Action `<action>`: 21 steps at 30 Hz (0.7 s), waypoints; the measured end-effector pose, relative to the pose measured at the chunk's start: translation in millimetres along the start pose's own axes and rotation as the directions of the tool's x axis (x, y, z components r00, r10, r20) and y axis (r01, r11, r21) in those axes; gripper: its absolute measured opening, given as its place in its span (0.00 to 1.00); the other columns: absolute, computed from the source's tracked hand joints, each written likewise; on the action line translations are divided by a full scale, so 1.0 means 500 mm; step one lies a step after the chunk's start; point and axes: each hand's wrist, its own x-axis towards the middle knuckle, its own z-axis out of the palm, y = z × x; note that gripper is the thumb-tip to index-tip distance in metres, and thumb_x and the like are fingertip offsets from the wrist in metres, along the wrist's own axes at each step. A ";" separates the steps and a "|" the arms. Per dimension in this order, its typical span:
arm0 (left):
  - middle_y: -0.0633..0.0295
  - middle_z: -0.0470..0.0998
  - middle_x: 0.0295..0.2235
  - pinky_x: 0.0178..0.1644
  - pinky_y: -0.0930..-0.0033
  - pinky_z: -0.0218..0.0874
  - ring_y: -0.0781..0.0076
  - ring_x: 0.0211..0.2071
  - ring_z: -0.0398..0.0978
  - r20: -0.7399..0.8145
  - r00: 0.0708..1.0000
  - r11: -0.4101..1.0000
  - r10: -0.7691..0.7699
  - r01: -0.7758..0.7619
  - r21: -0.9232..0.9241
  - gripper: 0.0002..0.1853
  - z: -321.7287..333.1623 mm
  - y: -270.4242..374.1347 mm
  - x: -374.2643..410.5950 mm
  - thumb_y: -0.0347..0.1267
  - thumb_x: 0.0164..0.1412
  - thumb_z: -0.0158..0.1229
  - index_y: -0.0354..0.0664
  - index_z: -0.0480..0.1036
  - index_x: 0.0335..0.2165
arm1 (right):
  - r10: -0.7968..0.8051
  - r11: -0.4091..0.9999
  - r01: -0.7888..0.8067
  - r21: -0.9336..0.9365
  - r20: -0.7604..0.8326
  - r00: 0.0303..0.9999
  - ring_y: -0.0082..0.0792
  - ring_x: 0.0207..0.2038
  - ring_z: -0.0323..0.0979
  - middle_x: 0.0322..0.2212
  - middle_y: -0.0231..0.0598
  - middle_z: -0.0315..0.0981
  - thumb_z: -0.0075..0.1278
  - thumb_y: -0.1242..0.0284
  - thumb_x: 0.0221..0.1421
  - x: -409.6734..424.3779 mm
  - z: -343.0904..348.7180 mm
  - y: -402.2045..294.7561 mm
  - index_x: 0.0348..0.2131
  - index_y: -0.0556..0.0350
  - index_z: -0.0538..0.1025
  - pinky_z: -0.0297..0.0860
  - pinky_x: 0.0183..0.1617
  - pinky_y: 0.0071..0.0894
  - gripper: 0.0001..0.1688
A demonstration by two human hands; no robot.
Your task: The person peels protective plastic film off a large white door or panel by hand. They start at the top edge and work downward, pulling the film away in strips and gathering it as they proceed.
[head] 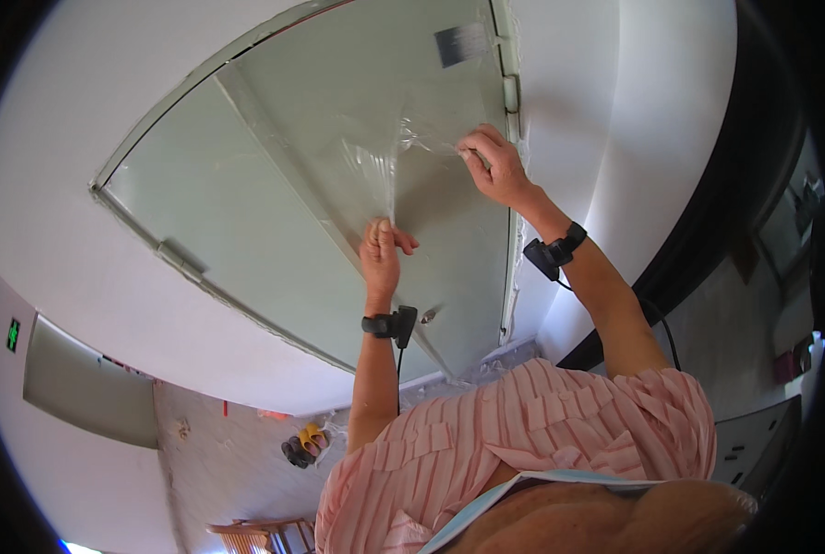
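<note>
A pale green double door (pixel 211 194) fills the wall before me, with thin clear plastic film (pixel 377 163) over part of its right leaf. My left hand (pixel 381 253) pinches the film's lower end between thumb and finger, pulling it into tight creases. Higher and to the right, my right hand (pixel 492 163) grips another edge of the film near the hinge side. Between both hands the film stands away from the door in a stretched fold. A small metal lock (pixel 428 316) sits low on the door, beside my left wrist.
Hinges (pixel 511 93) line the right edge of the door frame. A dark and silvery rectangular patch (pixel 459 45) is on the upper right leaf. On the floor lie yellow shoes (pixel 313 438), dark shoes (pixel 296 452) and a wooden slatted piece (pixel 260 537). A green exit sign (pixel 13 335) hangs at left.
</note>
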 end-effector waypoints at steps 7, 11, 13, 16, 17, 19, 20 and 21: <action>0.62 0.68 0.14 0.28 0.70 0.66 0.71 0.19 0.71 0.028 0.998 0.994 -0.062 0.064 -0.094 0.19 0.013 -0.037 -0.020 0.43 0.72 0.41 0.41 0.62 0.29 | -0.092 0.899 0.071 -0.433 -0.027 0.995 0.52 0.64 0.49 0.61 0.39 0.52 0.62 0.75 0.44 0.118 0.046 -0.126 0.56 0.32 0.70 0.53 0.65 0.56 0.39; 0.62 0.68 0.14 0.28 0.71 0.67 0.72 0.19 0.71 0.023 0.996 0.992 -0.083 0.085 -0.096 0.19 0.007 -0.049 -0.026 0.43 0.72 0.40 0.41 0.62 0.29 | -0.293 0.823 0.289 -0.489 0.070 0.954 0.39 0.66 0.50 0.61 0.30 0.58 0.61 0.76 0.46 0.164 0.106 -0.106 0.48 0.37 0.76 0.52 0.67 0.54 0.27; 0.61 0.69 0.14 0.28 0.71 0.67 0.72 0.19 0.71 0.024 0.997 0.992 -0.073 0.075 -0.099 0.19 0.004 -0.059 -0.034 0.42 0.72 0.40 0.41 0.62 0.29 | -0.370 0.875 0.390 -0.286 0.122 0.921 0.34 0.63 0.58 0.58 0.27 0.65 0.59 0.77 0.48 0.149 0.114 -0.059 0.42 0.40 0.78 0.56 0.66 0.49 0.20; 0.62 0.69 0.15 0.28 0.72 0.67 0.72 0.19 0.72 0.034 0.994 0.992 -0.102 0.105 -0.074 0.19 0.005 -0.064 -0.044 0.42 0.72 0.40 0.40 0.62 0.29 | -0.370 0.916 0.382 -0.119 0.115 0.922 0.31 0.56 0.68 0.51 0.27 0.73 0.57 0.78 0.49 0.135 0.118 -0.050 0.35 0.45 0.79 0.62 0.63 0.43 0.11; 0.62 0.69 0.15 0.28 0.72 0.66 0.73 0.19 0.72 0.038 0.992 0.991 -0.119 0.121 -0.063 0.19 0.007 -0.066 -0.047 0.43 0.72 0.40 0.40 0.62 0.30 | -0.349 0.929 0.358 -0.090 0.103 0.931 0.31 0.54 0.70 0.48 0.27 0.76 0.57 0.78 0.50 0.134 0.117 -0.052 0.33 0.46 0.79 0.64 0.62 0.41 0.08; 0.63 0.69 0.15 0.27 0.73 0.65 0.74 0.19 0.71 0.056 0.993 0.988 -0.107 0.112 -0.107 0.18 0.006 -0.076 -0.052 0.41 0.72 0.41 0.39 0.63 0.31 | -0.319 0.944 0.325 -0.057 0.101 0.943 0.32 0.53 0.71 0.46 0.28 0.77 0.57 0.78 0.50 0.126 0.120 -0.055 0.33 0.48 0.78 0.65 0.62 0.42 0.08; 0.63 0.69 0.15 0.26 0.74 0.64 0.75 0.19 0.71 0.065 0.993 0.986 -0.100 0.108 -0.130 0.18 0.004 -0.083 -0.056 0.41 0.72 0.41 0.38 0.64 0.31 | -0.303 0.950 0.309 -0.041 0.100 0.948 0.33 0.53 0.72 0.45 0.29 0.78 0.57 0.78 0.51 0.120 0.123 -0.055 0.33 0.49 0.78 0.65 0.62 0.42 0.07; 0.63 0.69 0.15 0.27 0.73 0.64 0.75 0.19 0.71 0.083 0.988 0.983 -0.131 0.140 -0.116 0.18 0.003 -0.090 -0.061 0.41 0.72 0.41 0.38 0.64 0.31 | -0.265 0.962 0.270 -0.027 0.119 0.957 0.33 0.52 0.72 0.44 0.29 0.78 0.56 0.78 0.51 0.107 0.121 -0.052 0.34 0.50 0.78 0.66 0.62 0.42 0.07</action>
